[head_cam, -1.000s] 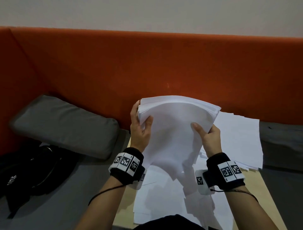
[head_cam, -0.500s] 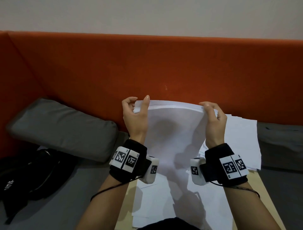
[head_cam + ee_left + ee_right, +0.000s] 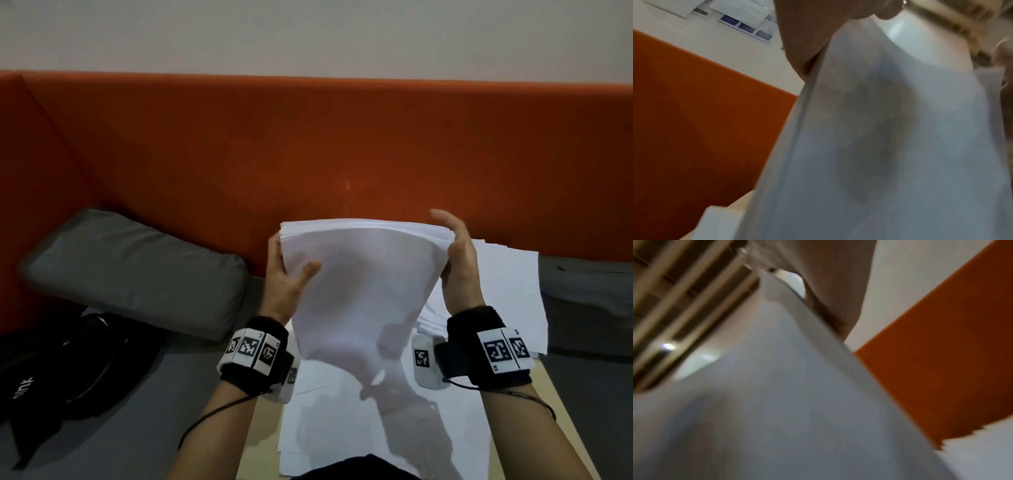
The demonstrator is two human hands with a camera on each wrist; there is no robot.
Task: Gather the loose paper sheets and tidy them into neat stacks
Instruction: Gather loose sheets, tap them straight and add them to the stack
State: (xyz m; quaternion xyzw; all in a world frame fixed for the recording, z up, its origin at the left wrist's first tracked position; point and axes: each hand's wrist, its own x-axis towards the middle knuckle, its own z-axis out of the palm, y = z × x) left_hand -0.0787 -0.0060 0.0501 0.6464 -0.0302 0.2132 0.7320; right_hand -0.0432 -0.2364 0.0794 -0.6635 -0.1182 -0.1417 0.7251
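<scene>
We hold the stack upright above the table, one hand at each side edge. Left hand grips the left edge: thumb across the front sheet, fingers behind. Right hand cups the right edge, fingers curled over the top corner, palm against the side. The stack's top edge looks roughly squared; the lower part narrows and bends toward us. Both wrist views are blurred and show only paper close up, with the palm at its edge.

Under the stack, loose sheets lie spread on the table. A second pile with fanned edges sits to the right, against the orange backrest. Grey cushion and black bag are on the seat to the left.
</scene>
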